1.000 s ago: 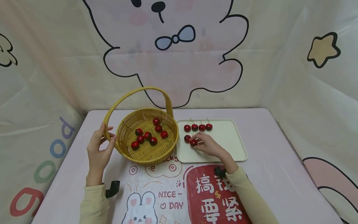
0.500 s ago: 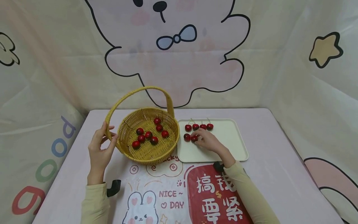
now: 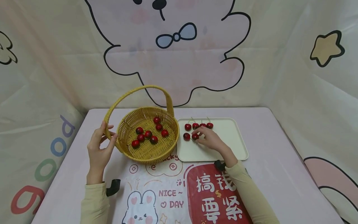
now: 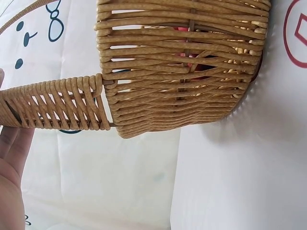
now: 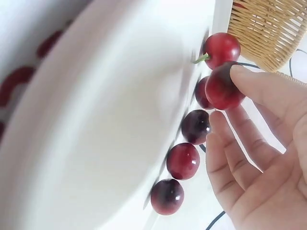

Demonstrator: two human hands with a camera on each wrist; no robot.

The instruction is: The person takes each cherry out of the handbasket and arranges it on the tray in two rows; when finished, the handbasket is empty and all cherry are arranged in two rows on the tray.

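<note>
My left hand [image 3: 100,149] grips the base of the tall handle [image 4: 57,103] of a yellow woven basket [image 3: 127,152], thumb and fingers on either side. Several dark red cherries [image 3: 148,134] lie inside the basket. On the cream tray [image 3: 237,149], my right hand [image 3: 209,140] pinches one cherry [image 5: 224,86] between thumb and fingers. Just left of it sits another cherry [image 3: 186,136]. Behind them a row of several stemmed cherries [image 3: 188,127] runs along the tray's far edge, partly covered by my fingers in the head view.
The basket stands against the tray's left side. A printed mat [image 3: 170,186] with a rabbit and a red panel lies in front of both on the pale table [image 3: 279,174]. A patterned cloth backdrop [image 3: 268,46] rises right behind the table.
My right hand has moved slightly toward the far row, and its cherry has shifted back until about level with the cherry on its left. My left hand keeps its hold on the handle.
</note>
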